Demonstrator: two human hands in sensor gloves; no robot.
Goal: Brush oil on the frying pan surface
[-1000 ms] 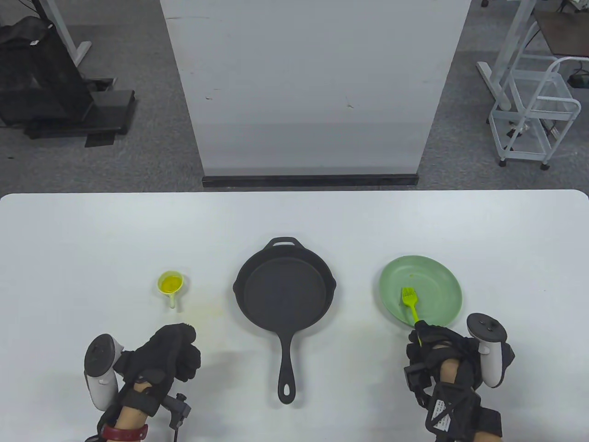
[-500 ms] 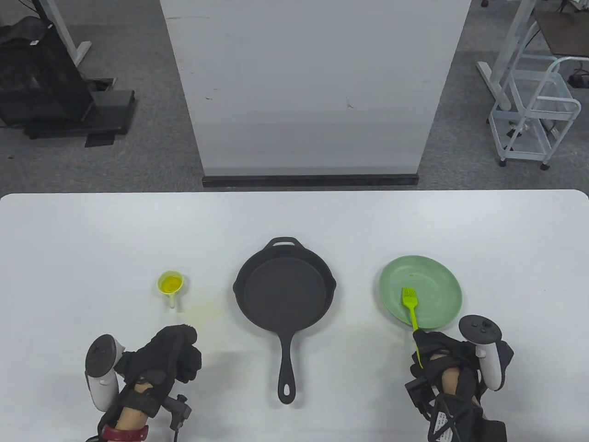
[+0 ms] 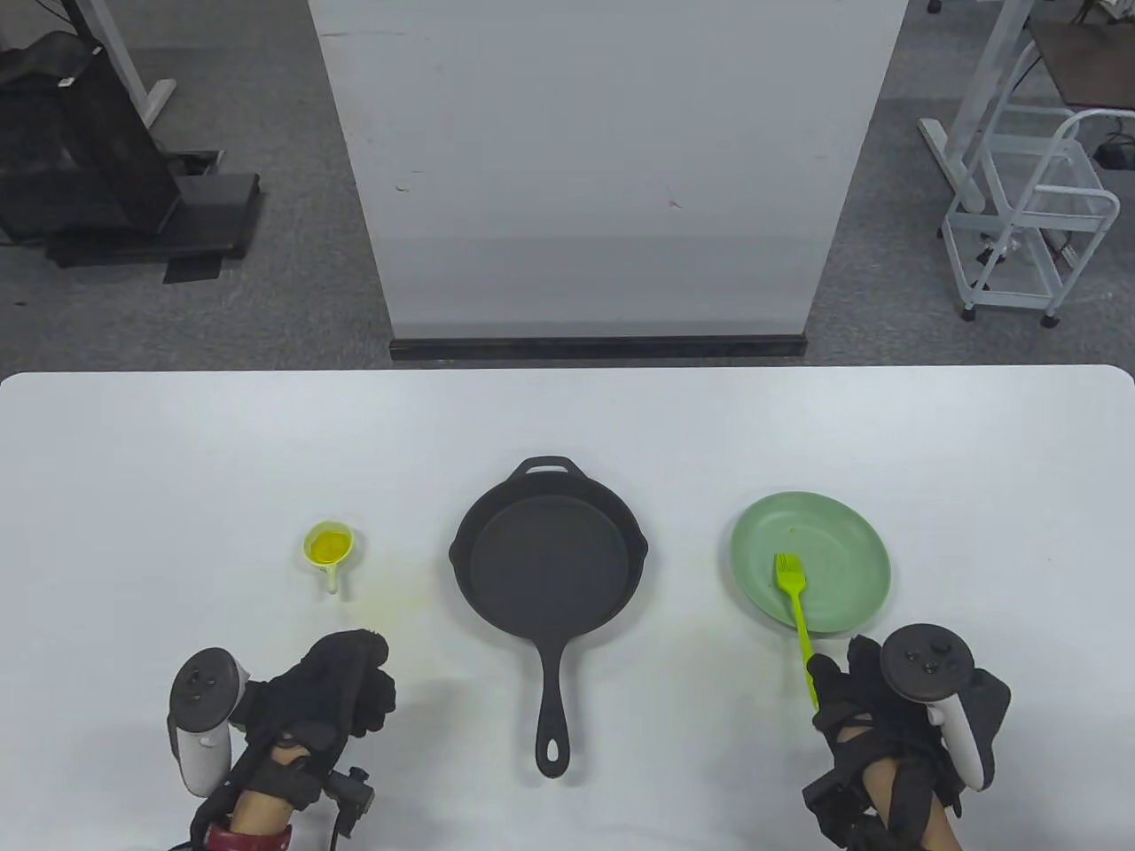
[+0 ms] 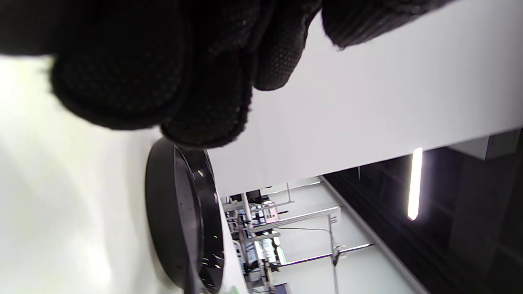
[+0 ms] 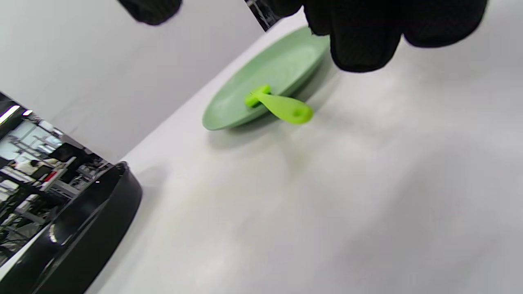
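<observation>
A: Where is the right hand (image 3: pixel 896 709)?

B: Near the right front edge of the table (image 3: pixel 133 461), just behind the brush (image 3: pixel 795 612) handle's near end. From above its fingers (image 5: pixel 363 36) look close to that end, perhaps touching. The right wrist view shows the handle tip lying free, with bare table between it and the fingertips hanging above.

A: So it grips nothing?

B: Nothing that I can see. The fingers hang loosely curled and a little spread, with nothing between them.

A: And the brush itself?

B: Its bristle head lies inside the green plate (image 3: pixel 842 532), right of the pan (image 3: pixel 548 567). The handle slopes over the plate's near rim and juts out toward the right hand.

A: The left hand (image 3: pixel 328 691)?

B: At the left front, curled into a loose fist, knuckles pointing toward the far side. The left wrist view shows its fingers (image 4: pixel 204 102) bunched together near the palm. I see nothing in them. Whether it rests on the table or hangs just above, I cannot tell.

A: What lies near it?

B: A small yellow-green cup (image 3: pixel 328 545) of yellow oil stands farther out, apart from the hand, its short handle pointing near. A faint yellowish smear marks the table just right of that handle.

A: And the pan?

B: In the middle, black, between cup and plate. Its long handle points toward the near edge, and a small loop handle sits on the far rim. Its surface looks dark and dull from above. Neither hand touches it.
</observation>
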